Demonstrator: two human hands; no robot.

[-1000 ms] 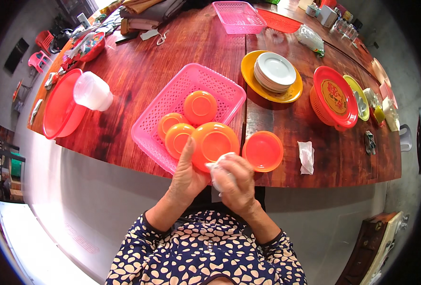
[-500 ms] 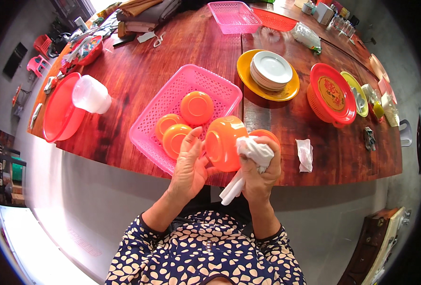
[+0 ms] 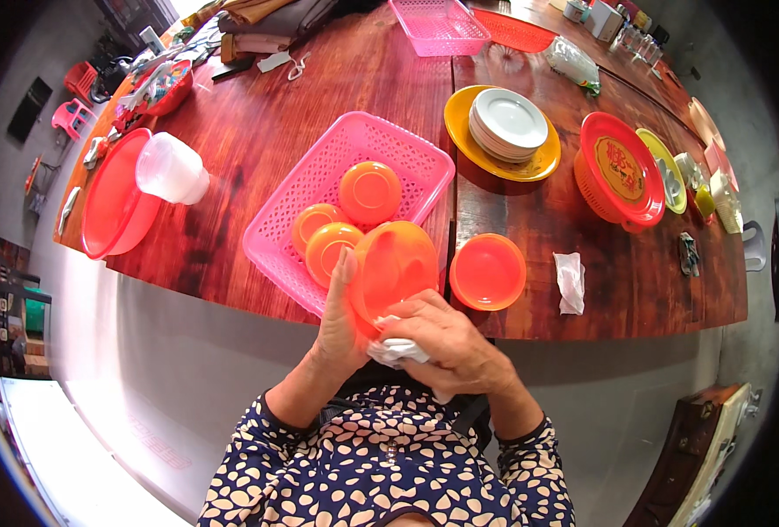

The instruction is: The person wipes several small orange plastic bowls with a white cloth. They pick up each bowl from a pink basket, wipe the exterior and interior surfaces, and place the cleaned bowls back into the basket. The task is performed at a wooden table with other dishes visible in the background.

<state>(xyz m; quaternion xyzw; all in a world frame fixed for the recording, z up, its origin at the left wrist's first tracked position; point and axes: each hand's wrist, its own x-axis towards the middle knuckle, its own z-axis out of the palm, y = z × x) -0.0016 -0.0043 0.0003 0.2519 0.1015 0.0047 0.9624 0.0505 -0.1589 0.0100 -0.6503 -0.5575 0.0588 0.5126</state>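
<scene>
An orange bowl [image 3: 396, 268] is tipped so that its hollow inside shows, above the table's front edge. My left hand [image 3: 340, 323] grips its left side, thumb up along the wall. In my right hand [image 3: 453, 346] is a bunched white cloth [image 3: 396, 352], pressed to the bowl's lower rim. Behind the bowl lies a pink lattice basket [image 3: 277, 191] with three orange bowls, one of them this bowl [image 3: 370, 191], bottoms up. Another orange bowl [image 3: 488, 272] stands upright on the table, to the right of the held one.
A yellow dish [image 3: 543, 167] carries stacked white plates [image 3: 512, 119]. Further right are a red tray on a basket [image 3: 619, 167] and a crumpled white tissue [image 3: 570, 283]. At left, a red basin [image 3: 119, 202] holds translucent cups [image 3: 170, 171]. A second pink basket [image 3: 440, 33] sits at the back.
The held bowl has turned from its base side to show its inside. My left hand has closed on it, and my right hand has moved left and down with the cloth, uncovering the upright bowl.
</scene>
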